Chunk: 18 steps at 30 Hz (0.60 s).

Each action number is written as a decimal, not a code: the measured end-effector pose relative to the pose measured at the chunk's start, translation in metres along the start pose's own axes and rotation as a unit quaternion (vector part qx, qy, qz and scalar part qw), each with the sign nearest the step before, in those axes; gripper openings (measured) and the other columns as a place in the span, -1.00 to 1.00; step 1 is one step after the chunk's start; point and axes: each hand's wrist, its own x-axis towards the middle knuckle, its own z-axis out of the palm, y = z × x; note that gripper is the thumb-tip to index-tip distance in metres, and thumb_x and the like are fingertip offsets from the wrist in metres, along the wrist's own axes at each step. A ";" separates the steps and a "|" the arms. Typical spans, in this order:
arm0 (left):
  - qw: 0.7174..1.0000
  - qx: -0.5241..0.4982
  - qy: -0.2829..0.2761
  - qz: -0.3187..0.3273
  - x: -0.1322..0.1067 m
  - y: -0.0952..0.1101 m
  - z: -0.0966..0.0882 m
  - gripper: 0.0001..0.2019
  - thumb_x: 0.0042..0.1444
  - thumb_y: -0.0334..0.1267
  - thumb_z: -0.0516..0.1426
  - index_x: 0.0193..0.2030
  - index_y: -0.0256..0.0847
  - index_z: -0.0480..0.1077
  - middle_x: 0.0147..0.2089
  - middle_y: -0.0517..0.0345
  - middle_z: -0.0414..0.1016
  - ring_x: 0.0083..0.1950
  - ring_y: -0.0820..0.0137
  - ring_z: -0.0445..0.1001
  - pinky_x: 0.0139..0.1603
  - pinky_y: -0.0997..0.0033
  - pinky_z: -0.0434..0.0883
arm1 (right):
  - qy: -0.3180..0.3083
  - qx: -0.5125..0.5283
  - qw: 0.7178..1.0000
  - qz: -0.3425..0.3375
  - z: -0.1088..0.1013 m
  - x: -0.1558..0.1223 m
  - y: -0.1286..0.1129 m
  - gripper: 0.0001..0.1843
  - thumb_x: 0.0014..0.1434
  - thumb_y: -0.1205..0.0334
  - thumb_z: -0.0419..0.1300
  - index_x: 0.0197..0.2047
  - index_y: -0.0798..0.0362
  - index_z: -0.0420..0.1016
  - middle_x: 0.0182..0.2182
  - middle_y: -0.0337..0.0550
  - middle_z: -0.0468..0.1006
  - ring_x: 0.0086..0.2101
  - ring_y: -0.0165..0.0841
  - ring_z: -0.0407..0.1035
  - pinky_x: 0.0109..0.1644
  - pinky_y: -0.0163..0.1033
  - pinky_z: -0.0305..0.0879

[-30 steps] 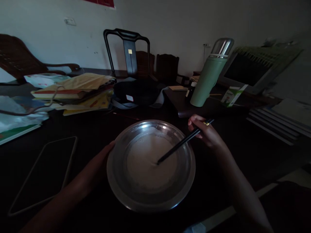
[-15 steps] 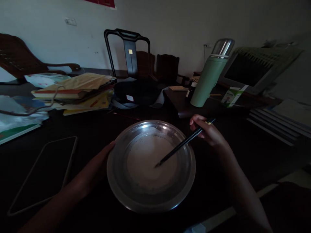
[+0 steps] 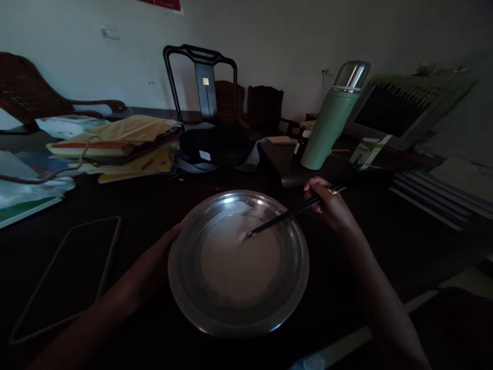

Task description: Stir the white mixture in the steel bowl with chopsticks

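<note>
Stirring is under way: the right hand (image 3: pixel 331 205) grips dark chopsticks (image 3: pixel 292 213), tips in the pale batter (image 3: pixel 239 257). The left hand (image 3: pixel 159 257) steadies the metal bowl (image 3: pixel 181 277) near the desk's (image 3: pixel 385 241) front edge. Next, sweep around without slopping.

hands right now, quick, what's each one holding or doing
Left hand: rests against the rim of the metal bowl; grip cannot be told.
Right hand: closed on the black chopsticks, tips in the white batter.

Chopsticks (image 3: pixel 287 217) in metal bowl (image 3: pixel 181 267)
</note>
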 end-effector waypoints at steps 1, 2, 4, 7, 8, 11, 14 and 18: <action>1.000 -0.007 -0.003 -0.005 0.001 -0.001 -0.001 -0.63 -0.32 0.10 0.33 -0.40 -0.05 0.46 -0.49 0.44 0.56 -0.46 0.50 0.51 -0.51 0.62 0.46 | -0.005 -0.004 1.000 0.003 0.001 0.000 0.000 -0.65 0.02 -0.06 0.23 -0.48 0.08 0.37 -0.67 -0.38 0.25 -0.75 -0.62 0.00 -0.72 -0.44 -0.22; 1.000 -0.015 -0.003 -0.014 0.003 -0.001 -0.002 -0.64 -0.31 0.08 0.33 -0.39 -0.05 0.46 -0.49 0.43 0.56 -0.46 0.49 0.51 -0.51 0.61 0.46 | -0.019 -0.008 1.000 0.010 0.002 -0.001 0.000 -0.65 0.02 -0.06 0.23 -0.48 0.08 0.37 -0.66 -0.37 0.27 -0.74 -0.62 0.00 -0.72 -0.44 -0.21; 1.000 -0.011 0.002 -0.020 0.006 -0.003 -0.005 -0.63 -0.23 0.07 0.30 -0.28 -0.06 0.48 -0.46 0.38 0.57 -0.45 0.46 0.52 -0.47 0.57 0.47 | -0.054 -0.012 0.998 0.026 0.002 -0.002 0.000 -0.65 0.04 -0.06 0.21 -0.47 0.08 0.37 -0.65 -0.36 0.27 -0.74 -0.62 -0.03 -0.72 -0.43 -0.23; 1.000 0.010 -0.004 -0.026 0.008 -0.005 -0.007 -0.53 -0.12 0.09 0.23 -0.07 -0.06 0.44 -0.40 0.33 0.59 -0.44 0.42 0.52 -0.43 0.51 0.50 | -0.050 -0.008 0.999 0.018 0.000 -0.002 0.000 -0.67 0.07 -0.04 0.19 -0.46 0.07 0.36 -0.69 -0.38 0.23 -0.75 -0.62 -0.07 -0.72 -0.43 -0.25; 1.000 0.010 0.000 -0.030 0.007 -0.004 -0.006 -0.51 -0.11 0.09 0.22 -0.04 -0.05 0.43 -0.41 0.34 0.59 -0.44 0.41 0.52 -0.43 0.50 0.49 | -0.031 -0.009 0.999 0.008 0.000 -0.001 -0.001 -0.67 0.06 -0.04 0.19 -0.47 0.07 0.36 -0.69 -0.39 0.22 -0.75 -0.61 -0.06 -0.72 -0.43 -0.25; 0.999 0.001 0.033 -0.026 0.001 -0.001 -0.001 -0.50 -0.10 0.05 0.23 0.01 -0.03 0.40 -0.45 0.39 0.57 -0.44 0.44 0.52 -0.48 0.55 0.46 | 0.007 -0.016 1.000 -0.008 0.002 -0.002 -0.002 -0.65 0.04 -0.07 0.21 -0.47 0.06 0.35 -0.66 -0.38 0.25 -0.74 -0.61 -0.01 -0.72 -0.43 -0.20; 0.999 -0.013 0.025 -0.024 -0.005 0.004 0.004 -0.50 -0.09 0.02 0.23 0.02 -0.04 0.39 -0.45 0.42 0.57 -0.44 0.48 0.51 -0.49 0.61 0.43 | -0.038 -0.022 0.999 0.019 0.005 -0.004 -0.004 -0.62 0.01 -0.10 0.22 -0.48 0.07 0.36 -0.65 -0.35 0.28 -0.74 -0.61 0.00 -0.72 -0.43 -0.20; 0.999 -0.036 0.017 -0.033 -0.002 0.002 -0.001 -0.45 -0.13 0.01 0.28 0.05 0.04 0.34 -0.43 0.49 0.58 -0.42 0.52 0.52 -0.47 0.66 0.43 | -0.053 -0.013 0.998 0.017 0.005 -0.005 -0.004 -0.65 0.05 -0.07 0.20 -0.48 0.07 0.37 -0.69 -0.38 0.25 -0.75 -0.62 -0.06 -0.71 -0.42 -0.25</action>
